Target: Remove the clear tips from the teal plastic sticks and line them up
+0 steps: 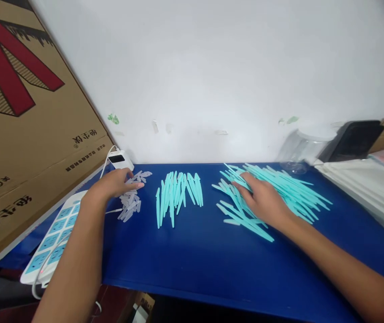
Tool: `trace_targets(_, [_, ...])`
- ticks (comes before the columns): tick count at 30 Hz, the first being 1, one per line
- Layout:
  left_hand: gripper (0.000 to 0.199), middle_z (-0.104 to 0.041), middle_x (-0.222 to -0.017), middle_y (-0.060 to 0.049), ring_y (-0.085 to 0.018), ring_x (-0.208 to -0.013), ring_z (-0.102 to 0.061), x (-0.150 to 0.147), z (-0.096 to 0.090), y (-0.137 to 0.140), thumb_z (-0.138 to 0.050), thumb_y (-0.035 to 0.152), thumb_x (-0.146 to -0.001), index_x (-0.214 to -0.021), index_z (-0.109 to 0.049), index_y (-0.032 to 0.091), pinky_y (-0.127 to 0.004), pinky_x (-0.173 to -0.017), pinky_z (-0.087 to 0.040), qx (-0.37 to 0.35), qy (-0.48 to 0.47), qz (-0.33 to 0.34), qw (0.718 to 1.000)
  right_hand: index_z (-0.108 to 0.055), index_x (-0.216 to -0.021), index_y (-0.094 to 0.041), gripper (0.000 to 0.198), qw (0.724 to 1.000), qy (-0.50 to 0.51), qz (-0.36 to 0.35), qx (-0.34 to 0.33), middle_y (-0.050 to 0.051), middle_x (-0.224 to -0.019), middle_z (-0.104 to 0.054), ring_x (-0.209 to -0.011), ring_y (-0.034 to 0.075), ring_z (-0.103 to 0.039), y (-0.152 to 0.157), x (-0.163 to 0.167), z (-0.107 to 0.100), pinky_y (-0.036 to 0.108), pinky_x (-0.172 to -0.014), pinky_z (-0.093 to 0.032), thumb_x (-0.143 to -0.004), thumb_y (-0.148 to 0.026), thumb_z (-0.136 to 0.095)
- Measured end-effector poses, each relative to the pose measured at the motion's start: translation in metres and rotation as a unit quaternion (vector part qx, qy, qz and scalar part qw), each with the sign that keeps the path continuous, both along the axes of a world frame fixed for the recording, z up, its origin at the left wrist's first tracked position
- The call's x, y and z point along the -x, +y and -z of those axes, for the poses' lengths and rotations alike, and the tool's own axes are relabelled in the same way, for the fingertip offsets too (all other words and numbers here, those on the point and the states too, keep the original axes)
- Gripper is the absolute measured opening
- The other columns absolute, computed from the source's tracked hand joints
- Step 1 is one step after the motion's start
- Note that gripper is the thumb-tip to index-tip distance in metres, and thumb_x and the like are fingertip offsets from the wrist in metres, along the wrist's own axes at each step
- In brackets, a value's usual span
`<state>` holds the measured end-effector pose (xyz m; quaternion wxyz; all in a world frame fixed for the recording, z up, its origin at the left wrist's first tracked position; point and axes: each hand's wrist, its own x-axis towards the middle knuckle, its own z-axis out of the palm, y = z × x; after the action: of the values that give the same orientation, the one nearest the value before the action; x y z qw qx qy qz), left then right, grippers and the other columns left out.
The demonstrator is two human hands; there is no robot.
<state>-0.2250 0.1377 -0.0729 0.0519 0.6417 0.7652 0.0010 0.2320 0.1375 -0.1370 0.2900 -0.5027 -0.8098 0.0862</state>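
Note:
At the left, my left hand point(119, 181) reaches into a small pile of clear plastic caps point(131, 204). Its thumb and forefinger are apart, with caps showing around them. My right hand point(262, 195) lies over a large heap of slim turquoise eyebrow razors point(295, 193) on the right. Its thumb and fingers close on a razor at the heap's left side; the fingertips are partly hidden. Between the hands lies a smaller group of turquoise razors point(178, 190), roughly side by side, pointing away from me.
Everything lies on a blue table point(192, 255) against a white wall. A white power strip point(55, 233), cable and small white device point(120, 159) are at left, beside a large cardboard box point(44, 134). A clear jar point(299, 148) and black object point(355, 140) stand back right.

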Motion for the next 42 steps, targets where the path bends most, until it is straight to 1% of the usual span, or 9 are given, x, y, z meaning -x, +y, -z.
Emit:
trace_targets(3, [0.070,-0.065,-0.124,-0.020,-0.039,-0.118,-0.059,-0.025,0.020,-0.033,-0.033,0.069,-0.098,-0.135,-0.060,0.015,-0.046,-0.095,-0.048,-0.182,0.116,0.010,0.976,-0.047,-0.100,-0.025,0.019,1.000,0.005,0.001,0.001,-0.007,-0.050,-0.037,-0.041,0.018,-0.033,-0.001,0.001,0.000,0.030,-0.049,-0.019,-0.104,-0.043,-0.042])
trace_targets(5, [0.071,-0.063,-0.122,-0.021,-0.040,-0.118,-0.057,-0.041,0.036,-0.053,-0.029,0.066,-0.101,-0.137,-0.058,0.013,-0.047,-0.096,-0.047,-0.220,0.165,0.011,0.961,-0.046,-0.099,-0.025,0.018,1.000,0.005,-0.004,0.000,-0.007,-0.052,-0.036,-0.043,0.018,-0.032,-0.003,0.003,0.001,0.030,-0.049,-0.019,-0.104,-0.042,-0.041])
trace_targets(11, [0.078,-0.063,-0.114,-0.023,-0.042,-0.107,-0.062,-0.051,0.062,-0.067,-0.022,0.070,-0.100,-0.132,-0.059,0.009,-0.045,-0.082,-0.050,-0.168,0.231,-0.018,0.958,-0.044,-0.097,-0.025,0.017,0.999,0.026,-0.024,0.007,-0.008,-0.054,-0.034,-0.045,0.017,-0.030,-0.007,0.007,0.000,0.030,-0.051,-0.018,-0.105,-0.040,-0.042])
trace_targets(21, [0.057,-0.069,-0.116,-0.018,-0.036,-0.093,-0.072,-0.052,0.057,-0.049,-0.019,0.051,-0.107,-0.121,-0.060,0.014,-0.044,-0.078,-0.053,-0.087,0.191,0.030,0.977,-0.033,-0.086,-0.027,0.026,0.998,0.048,-0.033,0.012,-0.008,-0.052,-0.031,-0.044,0.016,-0.027,-0.010,0.008,-0.004,0.031,-0.052,-0.016,-0.105,-0.042,-0.043])
trace_targets(27, [0.049,-0.073,-0.109,-0.017,-0.031,-0.091,-0.071,-0.053,0.063,-0.030,-0.026,0.045,-0.108,-0.110,-0.065,0.015,-0.037,-0.077,-0.051,-0.095,0.176,0.068,0.977,-0.031,-0.084,-0.027,0.031,0.997,0.058,-0.046,0.017,-0.009,-0.051,-0.031,-0.043,0.016,-0.026,-0.007,0.010,-0.002,0.031,-0.051,-0.017,-0.106,-0.046,-0.042])
trace_targets(31, [0.037,-0.070,-0.090,-0.013,-0.028,-0.087,-0.067,-0.041,0.066,-0.018,-0.047,0.045,-0.102,-0.088,-0.065,0.017,-0.033,-0.076,-0.046,-0.140,-0.010,0.090,0.986,-0.032,-0.085,-0.027,0.030,0.998,0.054,-0.041,0.005,-0.009,-0.051,-0.030,-0.044,0.017,-0.028,-0.003,0.008,0.003,0.031,-0.052,-0.018,-0.106,-0.046,-0.043])
trace_targets(35, [0.038,-0.052,-0.062,-0.003,-0.019,-0.066,-0.053,-0.031,0.057,-0.004,-0.068,0.043,-0.088,-0.063,-0.052,0.020,-0.026,-0.063,-0.038,-0.200,-0.267,0.040,0.942,-0.031,-0.085,-0.027,0.032,0.997,0.066,-0.032,-0.003,-0.008,-0.051,-0.031,-0.045,0.017,-0.029,0.000,0.006,0.005,0.031,-0.052,-0.021,-0.106,-0.046,-0.044])
trace_targets(40, [0.045,-0.032,-0.056,0.006,-0.011,-0.044,-0.030,-0.033,0.027,0.018,-0.035,0.052,-0.105,-0.070,-0.034,0.024,-0.023,-0.045,-0.028,-0.241,-0.415,0.016,0.877,-0.033,-0.083,-0.027,0.034,0.996,0.090,-0.020,0.002,-0.007,-0.052,-0.036,-0.047,0.018,-0.035,0.004,0.004,0.008,0.030,-0.052,-0.023,-0.106,-0.049,-0.043])
trace_targets(42, [0.041,-0.029,-0.058,0.008,-0.009,-0.041,-0.023,-0.036,0.012,0.025,-0.029,0.044,-0.108,-0.073,-0.032,0.024,-0.020,-0.041,-0.024,-0.228,-0.539,0.013,0.811,-0.034,-0.083,-0.027,0.034,0.996,0.087,-0.015,0.000,-0.007,-0.052,-0.036,-0.047,0.018,-0.035,0.005,0.003,0.008,0.030,-0.052,-0.024,-0.106,-0.050,-0.043])
